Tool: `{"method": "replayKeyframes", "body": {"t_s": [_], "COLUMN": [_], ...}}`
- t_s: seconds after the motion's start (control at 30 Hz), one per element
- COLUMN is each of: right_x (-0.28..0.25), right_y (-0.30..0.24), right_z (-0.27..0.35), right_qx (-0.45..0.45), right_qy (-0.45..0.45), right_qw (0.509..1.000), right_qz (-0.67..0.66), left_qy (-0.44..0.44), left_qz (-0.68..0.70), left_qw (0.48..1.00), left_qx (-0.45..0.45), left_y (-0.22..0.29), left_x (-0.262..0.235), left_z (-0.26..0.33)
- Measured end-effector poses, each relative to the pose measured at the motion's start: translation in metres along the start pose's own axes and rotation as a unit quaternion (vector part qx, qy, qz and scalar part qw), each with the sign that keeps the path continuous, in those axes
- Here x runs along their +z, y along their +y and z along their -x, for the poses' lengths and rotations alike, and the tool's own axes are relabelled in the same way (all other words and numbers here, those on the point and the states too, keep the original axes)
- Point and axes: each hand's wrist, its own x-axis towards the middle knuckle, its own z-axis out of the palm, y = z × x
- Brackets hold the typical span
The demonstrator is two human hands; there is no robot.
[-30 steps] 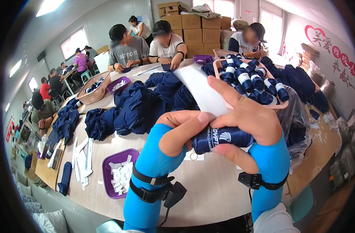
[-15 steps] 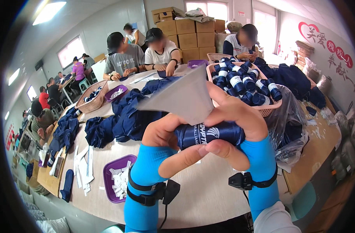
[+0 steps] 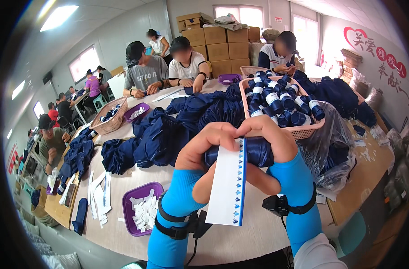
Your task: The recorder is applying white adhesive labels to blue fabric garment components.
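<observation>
In front of me my left hand (image 3: 203,145) and my right hand (image 3: 278,142) grip the two ends of a rolled-up navy cloth bundle (image 3: 259,153). A white paper strip (image 3: 224,190) with a blue patterned edge hangs down over the roll's near side. My thumbs press the strip's upper end against the roll, tips close together. Most fingers curl behind the bundle, partly hidden. Below and left of my hands is a purple tray (image 3: 127,214) with small white pieces. Beyond my right hand, a pink basket (image 3: 309,130) holds several navy rolls with white bands.
Navy cloth (image 3: 157,139) lies heaped across the table (image 3: 119,244). Loose paper strips (image 3: 98,195) and a narrow navy piece (image 3: 80,216) lie at left. A clear plastic bag (image 3: 332,143) sits right. Another basket (image 3: 107,125) stands far left. Several people work around the table.
The paper strip has swung from standing up above the roll to hanging down in front of it. My thumbs have moved up onto it, and the roll's printed side no longer shows.
</observation>
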Motion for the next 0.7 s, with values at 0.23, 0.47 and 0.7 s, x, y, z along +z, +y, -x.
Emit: {"method": "replayKeyframes", "body": {"t_s": [0.23,0.47,0.7], "right_x": [-0.004,-0.006,-0.005], "right_y": [-0.001,-0.001,0.002], "right_z": [-0.001,-0.001,-0.003], "right_qx": [-0.001,0.010,0.016], "right_qy": [-0.015,-0.006,-0.005], "right_qw": [1.000,1.000,1.000], "right_qz": [-0.005,0.004,0.012], "left_qy": [-0.009,-0.017,0.017], "left_qz": [-0.125,-0.183,-0.199], "left_qw": [0.987,0.960,0.955], "left_qx": [0.105,0.212,0.220], "left_y": [0.002,-0.005,-0.011], "left_x": [-0.003,-0.006,-0.001], "left_z": [-0.003,-0.008,-0.004]}}
